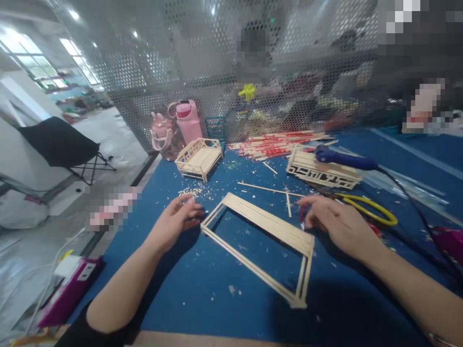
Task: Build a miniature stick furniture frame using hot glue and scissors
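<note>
The frame (267, 224) lay flat on the mat (202, 299). The left hand (177, 217) rested at the frame's left corner, fingers curled; whether they pinched anything could not be told. The right hand (336, 221) lay palm down at the frame's far right edge, its grip unclear. Scissors (369, 207) lay right of the frame, and a glue gun (343, 158) lay beyond it.

Perforated metal screen (224, 62), black folding chair (58, 144), grey floor (108, 140), bright windows (32, 62) at left
</note>
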Available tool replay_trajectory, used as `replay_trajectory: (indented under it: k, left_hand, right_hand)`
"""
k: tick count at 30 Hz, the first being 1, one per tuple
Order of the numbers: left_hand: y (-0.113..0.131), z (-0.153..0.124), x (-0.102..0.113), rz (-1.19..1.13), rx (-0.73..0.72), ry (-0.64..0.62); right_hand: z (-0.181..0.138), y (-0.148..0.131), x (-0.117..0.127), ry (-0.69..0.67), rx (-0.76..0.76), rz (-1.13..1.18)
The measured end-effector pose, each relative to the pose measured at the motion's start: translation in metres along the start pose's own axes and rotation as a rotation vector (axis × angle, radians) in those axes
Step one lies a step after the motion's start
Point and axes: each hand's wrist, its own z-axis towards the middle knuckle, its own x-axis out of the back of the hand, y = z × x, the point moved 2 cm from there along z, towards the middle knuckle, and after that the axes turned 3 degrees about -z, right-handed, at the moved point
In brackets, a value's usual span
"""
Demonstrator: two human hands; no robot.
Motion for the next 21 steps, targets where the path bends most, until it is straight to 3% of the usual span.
replay_trajectory:
  k: [2, 5, 7, 9, 12, 14, 16, 19, 21]
  left_hand:
    - [0.003, -0.001, 0.009, 0.027, -0.093, 0.149]
    - [0.003, -0.026, 0.012, 0.113, -0.158, 0.205]
    - [-0.002, -0.054, 0.000, 0.170, -0.114, 0.077]
    - [-0.010, -0.082, -0.020, 0.180, 0.066, -0.156]
    - [-0.010, -0.103, -0.046, 0.162, 0.119, -0.281]
    - [-0.001, -0.097, -0.053, 0.189, 0.104, -0.272]
    - [0.010, -0.082, -0.054, 0.215, 0.157, -0.265]
    - [0.028, -0.053, -0.047, 0.231, 0.268, -0.306]
    - [0.039, -0.036, -0.040, 0.250, 0.298, -0.329]
  right_hand:
    - [-0.001, -0.002, 0.005, 0.088, 0.012, 0.015]
    - [-0.003, -0.004, 0.004, -0.016, 0.049, 0.058]
    - [-0.006, -0.007, -0.003, -0.177, 0.074, 0.132]
    - [-0.011, -0.011, -0.010, -0.331, 0.085, 0.251]
    - [-0.019, -0.018, -0.017, -0.540, 0.086, 0.473]
    - [-0.022, -0.020, -0.016, -0.620, 0.102, 0.560]
    - [-0.021, -0.019, -0.010, -0.595, 0.138, 0.528]
    - [-0.015, -0.014, 0.005, -0.438, 0.232, 0.196]
    - [-0.012, -0.010, 0.012, -0.408, 0.289, -0.069]
